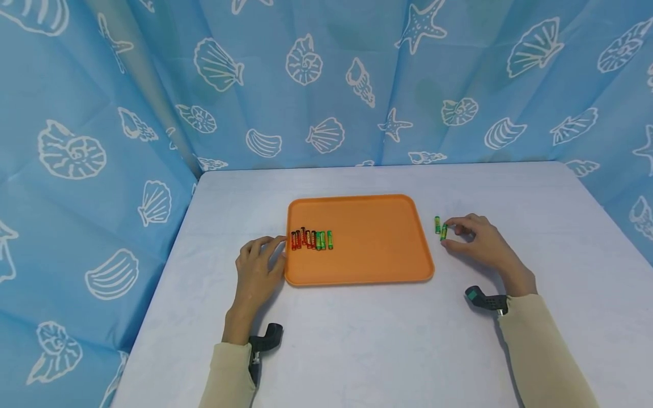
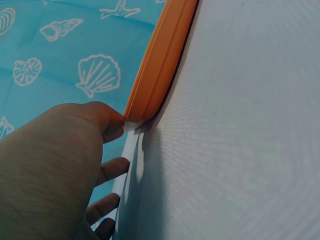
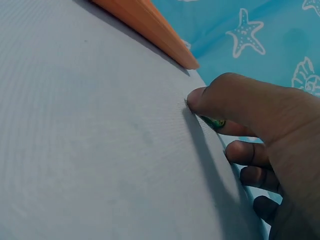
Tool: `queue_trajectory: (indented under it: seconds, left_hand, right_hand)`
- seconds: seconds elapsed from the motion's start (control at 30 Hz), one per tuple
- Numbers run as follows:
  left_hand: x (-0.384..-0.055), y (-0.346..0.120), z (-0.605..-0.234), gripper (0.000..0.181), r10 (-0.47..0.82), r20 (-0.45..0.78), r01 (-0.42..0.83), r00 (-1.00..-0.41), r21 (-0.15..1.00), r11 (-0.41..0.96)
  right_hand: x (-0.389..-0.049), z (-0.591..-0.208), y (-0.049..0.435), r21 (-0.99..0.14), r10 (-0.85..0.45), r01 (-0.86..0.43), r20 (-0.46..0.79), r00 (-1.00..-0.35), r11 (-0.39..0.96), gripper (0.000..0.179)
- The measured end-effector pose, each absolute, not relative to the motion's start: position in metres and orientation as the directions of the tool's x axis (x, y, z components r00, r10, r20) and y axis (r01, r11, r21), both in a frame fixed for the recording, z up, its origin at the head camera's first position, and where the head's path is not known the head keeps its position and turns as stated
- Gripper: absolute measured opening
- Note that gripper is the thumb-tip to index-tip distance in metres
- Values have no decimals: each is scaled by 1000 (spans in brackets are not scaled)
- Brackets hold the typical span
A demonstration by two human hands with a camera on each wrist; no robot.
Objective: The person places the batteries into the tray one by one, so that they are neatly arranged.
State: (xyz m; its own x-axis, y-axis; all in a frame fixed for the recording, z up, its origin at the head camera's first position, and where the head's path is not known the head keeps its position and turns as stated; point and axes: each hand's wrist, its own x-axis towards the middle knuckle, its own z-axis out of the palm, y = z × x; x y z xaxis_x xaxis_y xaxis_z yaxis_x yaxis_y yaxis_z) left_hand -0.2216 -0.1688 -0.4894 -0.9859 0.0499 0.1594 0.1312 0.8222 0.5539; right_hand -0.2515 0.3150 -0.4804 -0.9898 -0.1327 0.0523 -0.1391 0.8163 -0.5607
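- While the left hand [image 1: 259,262] rests on the table [image 1: 357,340] with its thumb tip against the left rim of the orange tray [image 1: 377,249], its fingers lie loosely curled and hold nothing.
- Right hand [image 1: 476,241] pinches a green battery [image 1: 444,232] between thumb and fingertips, just right of the tray (the wrist view shows only a sliver of green under the thumb).
- Second green battery [image 1: 437,224] lies on the table just beside the pinched one.
- Row of batteries [image 1: 312,239], red ones to the left and green to the right, lies side by side in the tray's left part.
- Blue shell-print curtain [image 1: 326,85] hangs behind the table.
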Motion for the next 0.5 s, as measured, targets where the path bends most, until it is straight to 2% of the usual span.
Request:
queue_trajectory:
  seconds: [0.2,0.5]
  left_hand:
    - [-221,-167,-489,39,49,157,129,-986,553,823]
    - [-221,-168,-489,39,46,162,129,-986,554,822]
  right_hand:
    - [-251,-478,314,-547,-115,-138,76,-990,825,51]
    - [-251,-464,294,-567,-192,-283,216,-957,773,43]
